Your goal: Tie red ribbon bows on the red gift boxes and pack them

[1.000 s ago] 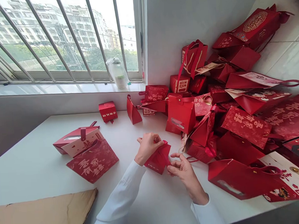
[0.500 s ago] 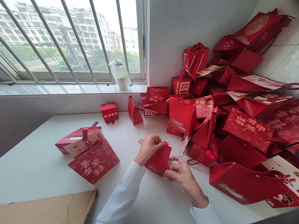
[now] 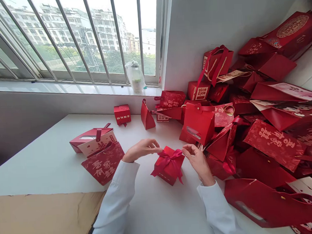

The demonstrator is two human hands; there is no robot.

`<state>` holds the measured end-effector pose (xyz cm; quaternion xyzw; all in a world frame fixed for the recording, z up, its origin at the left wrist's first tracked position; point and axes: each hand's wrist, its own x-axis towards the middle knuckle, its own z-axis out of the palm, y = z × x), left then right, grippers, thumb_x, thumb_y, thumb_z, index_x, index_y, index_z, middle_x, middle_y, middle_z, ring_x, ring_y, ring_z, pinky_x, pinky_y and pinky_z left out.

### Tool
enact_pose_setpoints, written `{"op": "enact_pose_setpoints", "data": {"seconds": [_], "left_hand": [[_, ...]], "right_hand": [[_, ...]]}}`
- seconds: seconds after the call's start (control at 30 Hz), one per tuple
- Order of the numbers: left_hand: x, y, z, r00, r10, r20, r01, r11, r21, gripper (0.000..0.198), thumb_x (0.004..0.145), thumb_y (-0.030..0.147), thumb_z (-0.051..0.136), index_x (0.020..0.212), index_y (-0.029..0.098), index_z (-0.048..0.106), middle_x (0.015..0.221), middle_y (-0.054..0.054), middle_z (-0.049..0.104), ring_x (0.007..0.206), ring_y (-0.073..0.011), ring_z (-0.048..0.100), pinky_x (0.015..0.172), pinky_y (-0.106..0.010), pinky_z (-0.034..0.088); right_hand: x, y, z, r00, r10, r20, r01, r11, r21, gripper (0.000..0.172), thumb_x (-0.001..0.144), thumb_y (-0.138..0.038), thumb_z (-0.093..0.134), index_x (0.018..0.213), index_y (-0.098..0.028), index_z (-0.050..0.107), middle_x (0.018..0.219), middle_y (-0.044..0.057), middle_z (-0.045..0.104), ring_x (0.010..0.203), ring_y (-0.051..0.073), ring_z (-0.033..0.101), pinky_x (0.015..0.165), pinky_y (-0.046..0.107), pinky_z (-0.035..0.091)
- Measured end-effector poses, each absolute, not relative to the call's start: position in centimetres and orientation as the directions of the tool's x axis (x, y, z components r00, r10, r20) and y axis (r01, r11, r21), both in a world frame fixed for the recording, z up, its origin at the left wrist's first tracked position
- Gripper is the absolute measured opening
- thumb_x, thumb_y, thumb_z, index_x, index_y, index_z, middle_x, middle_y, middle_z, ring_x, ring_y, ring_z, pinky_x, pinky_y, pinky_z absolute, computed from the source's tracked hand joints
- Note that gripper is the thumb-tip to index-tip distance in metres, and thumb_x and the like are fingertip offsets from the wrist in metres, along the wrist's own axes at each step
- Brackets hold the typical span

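Observation:
A small red gift box (image 3: 167, 172) sits on the white table (image 3: 49, 171), tied on top with a dark red satin ribbon bow (image 3: 168, 158). My left hand (image 3: 141, 149) reaches in from the left, its fingertips pinching the left side of the bow. My right hand (image 3: 196, 158) is at the box's upper right corner, with finger and thumb pinching the ribbon's end. White sleeves cover both forearms. The box's far side is hidden.
A large heap of red gift bags and boxes (image 3: 250, 126) fills the right side. A flat printed red box (image 3: 103, 161) lies to the left, and a closed red box (image 3: 122, 114) stands farther back. Brown cardboard (image 3: 43, 220) lies at the front left.
The ribbon now forms a bow on the red box, which sits squarely on the table. My hands have moved apart to either side of it, and the view has swung left.

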<state>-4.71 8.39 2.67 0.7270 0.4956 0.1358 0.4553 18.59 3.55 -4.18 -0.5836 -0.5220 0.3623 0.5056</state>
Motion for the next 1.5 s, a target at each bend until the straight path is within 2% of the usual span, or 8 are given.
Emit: {"op": "enact_pose_setpoints", "data": {"seconds": [0.2,0.33,0.63,0.93,1.13,1.3,1.4,1.5], "left_hand": [[-4.3,8.8,1.6,0.529,0.821,-0.216,0.577,-0.161,0.801,0.033,0.074,0.05,0.058,0.075,0.017,0.061,0.074,-0.001,0.061,0.068,-0.0134,0.05,0.06,-0.024,0.036],[-3.7,8.7,1.8,0.489,0.849,-0.201,0.573,-0.139,0.808,0.037,0.078,0.049,0.05,0.061,0.017,0.052,0.064,0.002,0.052,0.059,-0.0111,0.042,0.056,-0.025,0.03],[-3.2,9.2,0.6,0.486,0.81,-0.327,0.543,0.012,0.839,0.036,0.072,0.051,0.054,0.06,0.018,0.047,0.065,0.002,0.054,0.067,-0.0137,0.053,0.062,-0.025,0.034],[-3.2,9.7,-0.2,0.443,0.81,-0.384,0.572,0.075,0.817,0.036,0.071,0.056,0.055,0.074,0.02,0.057,0.079,-0.001,0.064,0.08,-0.0173,0.059,0.066,-0.025,0.041],[-3.2,9.3,0.4,0.422,0.824,-0.378,0.59,0.067,0.805,0.041,0.08,0.058,0.041,0.078,0.018,0.055,0.083,-0.004,0.066,0.08,-0.018,0.062,0.066,-0.026,0.041],[-3.4,8.5,1.8,0.352,0.908,-0.228,0.615,-0.041,0.787,0.045,0.083,0.06,0.037,0.094,0.02,0.052,0.092,-0.007,0.065,0.082,-0.0196,0.062,0.069,-0.028,0.042],[-3.4,7.7,2.7,0.313,0.944,-0.103,0.675,-0.145,0.723,0.047,0.082,0.061,0.04,0.103,0.02,0.051,0.091,-0.006,0.065,0.081,-0.0207,0.061,0.073,-0.03,0.043],[-2.5,6.1,3.6,0.269,0.961,-0.056,0.737,-0.168,0.654,0.055,0.084,0.06,0.038,0.116,0.017,0.046,0.098,-0.01,0.062,0.091,-0.0244,0.058,0.079,-0.033,0.043]], "right_hand": [[16.9,4.2,-4.0,0.175,0.979,0.104,0.245,0.059,-0.968,0.037,0.071,-0.041,0.069,0.097,-0.019,0.056,0.071,-0.002,0.058,0.071,0.017,0.054,0.071,0.03,0.04],[16.7,4.2,-4.6,0.185,0.976,0.119,0.173,0.087,-0.981,0.034,0.071,-0.034,0.067,0.099,-0.019,0.055,0.07,-0.003,0.058,0.069,0.015,0.054,0.068,0.028,0.041],[16.8,4.0,-5.8,0.25,0.959,0.133,0.135,0.101,-0.986,0.036,0.071,-0.035,0.068,0.1,-0.021,0.054,0.07,-0.002,0.06,0.067,0.015,0.057,0.069,0.029,0.042],[16.7,3.9,-5.7,0.27,0.957,0.11,0.1,0.085,-0.991,0.039,0.069,-0.036,0.069,0.101,-0.02,0.052,0.07,-0.002,0.062,0.066,0.015,0.058,0.07,0.03,0.044],[16.8,3.9,-5.8,0.266,0.961,0.069,0.026,0.064,-0.998,0.042,0.069,-0.039,0.07,0.101,-0.02,0.051,0.073,-0.001,0.063,0.069,0.017,0.06,0.07,0.031,0.046],[18.1,3.4,-5.8,0.277,0.961,-0.021,-0.095,0.006,-0.996,0.05,0.067,-0.054,0.069,0.101,-0.02,0.054,0.083,0.005,0.068,0.082,0.021,0.064,0.07,0.032,0.046],[18.7,2.6,-6.4,0.18,0.979,-0.096,-0.152,-0.068,-0.986,0.055,0.067,-0.057,0.069,0.104,-0.02,0.055,0.089,0.007,0.07,0.089,0.023,0.064,0.07,0.031,0.046],[18.6,1.7,-7.3,0.131,0.983,-0.13,-0.169,-0.107,-0.98,0.056,0.066,-0.058,0.07,0.104,-0.02,0.057,0.091,0.008,0.071,0.088,0.023,0.064,0.07,0.032,0.047]]}}
